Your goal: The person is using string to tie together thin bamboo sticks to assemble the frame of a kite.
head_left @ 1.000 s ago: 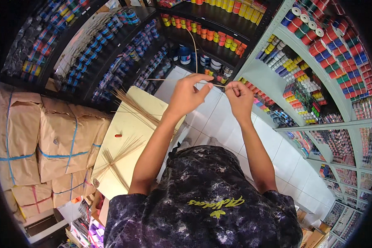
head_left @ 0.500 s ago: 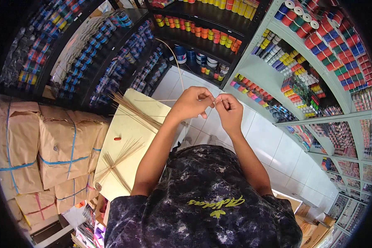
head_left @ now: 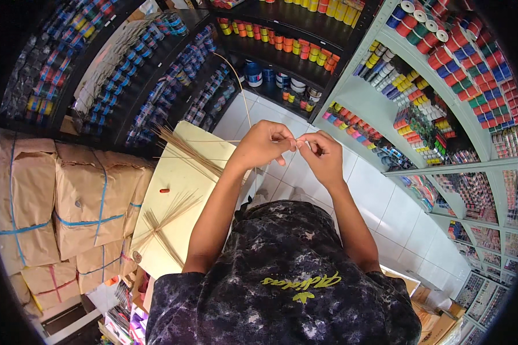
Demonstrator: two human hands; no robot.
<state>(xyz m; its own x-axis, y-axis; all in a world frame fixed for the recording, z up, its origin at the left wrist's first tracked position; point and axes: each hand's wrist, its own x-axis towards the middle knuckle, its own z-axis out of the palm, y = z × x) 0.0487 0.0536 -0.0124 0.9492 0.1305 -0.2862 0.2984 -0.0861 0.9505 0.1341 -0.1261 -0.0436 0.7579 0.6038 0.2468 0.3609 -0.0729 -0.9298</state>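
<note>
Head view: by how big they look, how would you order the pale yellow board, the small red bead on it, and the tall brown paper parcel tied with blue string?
1. Pale yellow board
2. Brown paper parcel; close to the board, so unsure
3. Small red bead

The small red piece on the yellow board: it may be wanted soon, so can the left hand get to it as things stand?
Probably yes. The small red piece lies alone on the yellow board, just beside the left forearm, though the left hand now pinches a thin stick.

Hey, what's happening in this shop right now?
A person has both hands raised together, the left hand and right hand pinching a thin pale stick between the fingertips. More sticks lie fanned on a yellow board to the left, beside paper-wrapped bundles.
</note>
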